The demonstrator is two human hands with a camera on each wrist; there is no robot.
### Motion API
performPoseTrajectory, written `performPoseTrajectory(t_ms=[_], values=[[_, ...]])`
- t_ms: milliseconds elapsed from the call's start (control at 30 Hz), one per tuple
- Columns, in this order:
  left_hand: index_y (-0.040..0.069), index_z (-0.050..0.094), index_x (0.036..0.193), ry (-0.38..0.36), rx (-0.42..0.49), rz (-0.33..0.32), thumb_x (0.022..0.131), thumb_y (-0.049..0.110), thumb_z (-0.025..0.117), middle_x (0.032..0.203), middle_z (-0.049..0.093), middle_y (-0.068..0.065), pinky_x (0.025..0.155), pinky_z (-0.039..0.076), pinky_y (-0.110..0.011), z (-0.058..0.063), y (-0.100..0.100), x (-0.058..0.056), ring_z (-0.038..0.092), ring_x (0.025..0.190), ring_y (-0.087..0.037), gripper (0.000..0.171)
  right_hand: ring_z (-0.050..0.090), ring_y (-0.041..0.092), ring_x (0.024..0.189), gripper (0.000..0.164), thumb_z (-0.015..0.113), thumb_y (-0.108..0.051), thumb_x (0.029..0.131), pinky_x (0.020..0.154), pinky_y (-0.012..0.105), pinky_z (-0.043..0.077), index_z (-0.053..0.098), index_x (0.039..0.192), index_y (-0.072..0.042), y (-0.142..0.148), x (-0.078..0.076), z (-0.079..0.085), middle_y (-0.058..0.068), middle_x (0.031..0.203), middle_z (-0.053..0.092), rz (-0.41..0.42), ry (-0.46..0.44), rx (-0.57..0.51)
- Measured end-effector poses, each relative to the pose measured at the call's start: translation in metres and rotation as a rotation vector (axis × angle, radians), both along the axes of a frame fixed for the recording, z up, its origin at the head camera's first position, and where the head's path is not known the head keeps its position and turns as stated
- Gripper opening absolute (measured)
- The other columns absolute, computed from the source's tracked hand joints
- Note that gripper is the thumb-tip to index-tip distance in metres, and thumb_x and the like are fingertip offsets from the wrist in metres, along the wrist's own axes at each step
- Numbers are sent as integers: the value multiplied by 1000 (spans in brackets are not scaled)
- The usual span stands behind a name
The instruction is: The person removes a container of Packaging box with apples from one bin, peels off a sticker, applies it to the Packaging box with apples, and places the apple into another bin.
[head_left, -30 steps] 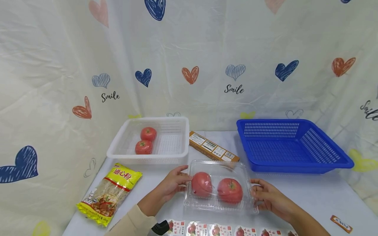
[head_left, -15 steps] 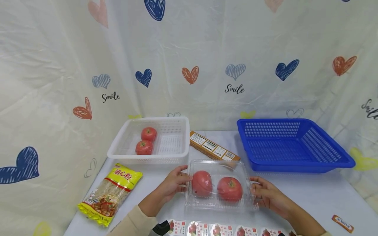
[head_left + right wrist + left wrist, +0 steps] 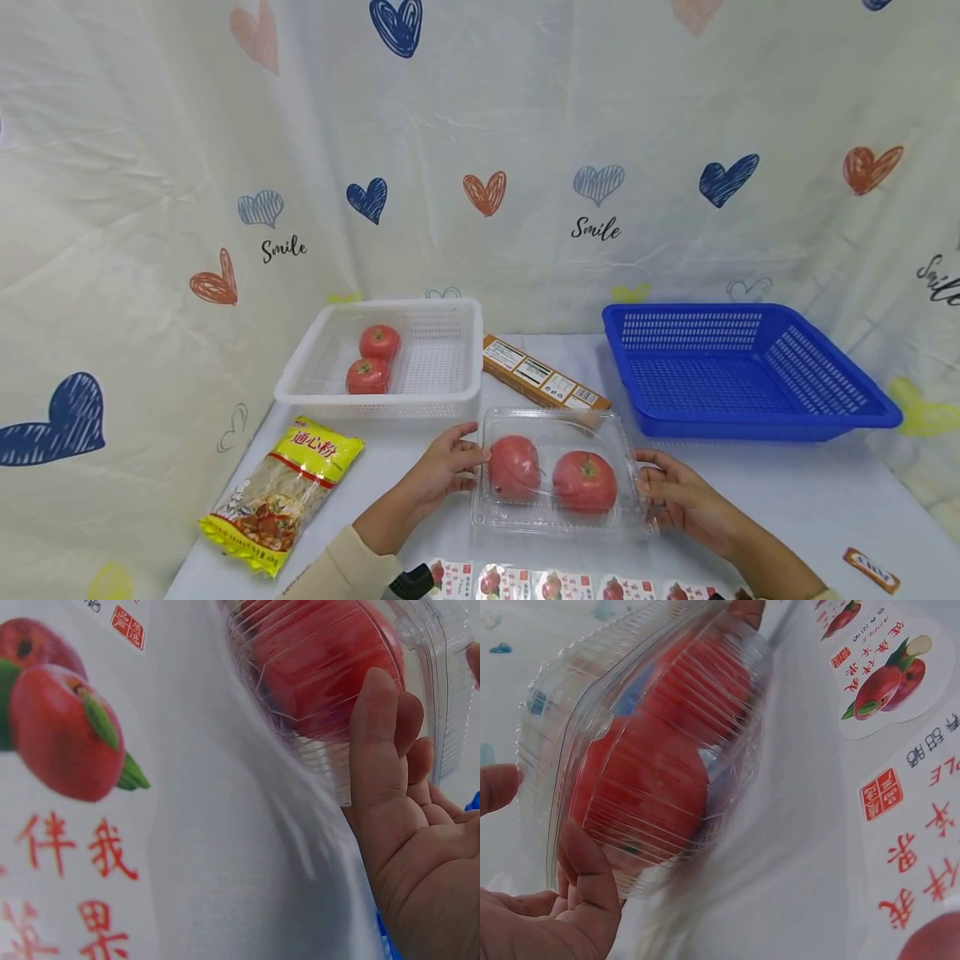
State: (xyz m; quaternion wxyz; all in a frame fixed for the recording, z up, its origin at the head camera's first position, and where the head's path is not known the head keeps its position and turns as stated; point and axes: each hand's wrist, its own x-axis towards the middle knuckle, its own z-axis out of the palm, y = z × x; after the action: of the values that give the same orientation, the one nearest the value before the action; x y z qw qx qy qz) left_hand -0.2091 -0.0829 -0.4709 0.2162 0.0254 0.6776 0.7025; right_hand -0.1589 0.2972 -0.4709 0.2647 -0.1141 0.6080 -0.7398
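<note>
Between both hands is a clear plastic clamshell box (image 3: 551, 521) with two red apples (image 3: 585, 482) inside. On its left side, my left hand (image 3: 444, 468) grips the edge, thumb toward the front in the left wrist view, where the ridged lid and base show at a tilt. At the opposite side my right hand (image 3: 686, 502) holds the other edge, its fingers and thumb (image 3: 373, 735) around the rim in the right wrist view. Just in front of the box lies a row of apple-printed stickers (image 3: 502, 582).
A white basket (image 3: 300, 387) at back left holds another clear box with two apples (image 3: 368, 375). A blue basket (image 3: 693, 379) stands at back right. A brown carton (image 3: 525, 367) lies between them. A yellow pasta bag (image 3: 277, 500) is left; a small orange wrapper (image 3: 870, 569) is right.
Both hands keep hold of the clamshell box, which stays nearly in place. Its front edge has lifted slightly since a second ago. The head view shifts a little.
</note>
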Motion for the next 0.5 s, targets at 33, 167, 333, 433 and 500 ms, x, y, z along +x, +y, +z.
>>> performPoseTrajectory(t_ms=[33, 167, 333, 433, 500], values=[[8, 32, 149, -1, 1, 0, 88, 23, 71, 108, 58, -12, 75, 55, -35, -1, 0, 0, 58, 90, -23, 74, 60, 14, 90, 48, 45, -9, 101, 78, 39, 55, 21, 140, 1, 0, 1, 0, 4, 108, 55, -3, 0, 10], [8, 32, 149, -2, 5, 1, 88, 24, 71, 109, 57, -12, 75, 55, -36, -2, 1, 1, 58, 91, -23, 74, 59, 14, 88, 59, 48, -11, 100, 77, 41, 56, 12, 143, 8, 0, 3, 3, 5, 105, 54, -23, 13, 73], [8, 32, 149, -8, 10, 2, 88, 25, 71, 110, 57, -12, 75, 55, -35, -2, 1, 3, 59, 90, -23, 74, 57, 13, 87, 66, 49, -13, 100, 77, 42, 56, 7, 145, 10, -1, 6, 6, 5, 105, 53, -47, 9, 126], [9, 32, 149, -13, 14, 3, 89, 26, 71, 111, 57, -12, 75, 55, -35, 0, 0, 3, 57, 90, -23, 74, 57, 13, 87, 67, 49, -14, 100, 78, 42, 56, 6, 146, 11, -2, 7, 6, 6, 106, 52, -62, 20, 137], [9, 31, 150, -12, 13, 5, 89, 26, 71, 112, 57, -12, 75, 54, -34, 2, -1, 3, 57, 90, -23, 74, 57, 13, 87, 69, 49, -14, 100, 79, 42, 56, 6, 147, 12, -3, 6, 7, 7, 106, 52, -73, 33, 153]])
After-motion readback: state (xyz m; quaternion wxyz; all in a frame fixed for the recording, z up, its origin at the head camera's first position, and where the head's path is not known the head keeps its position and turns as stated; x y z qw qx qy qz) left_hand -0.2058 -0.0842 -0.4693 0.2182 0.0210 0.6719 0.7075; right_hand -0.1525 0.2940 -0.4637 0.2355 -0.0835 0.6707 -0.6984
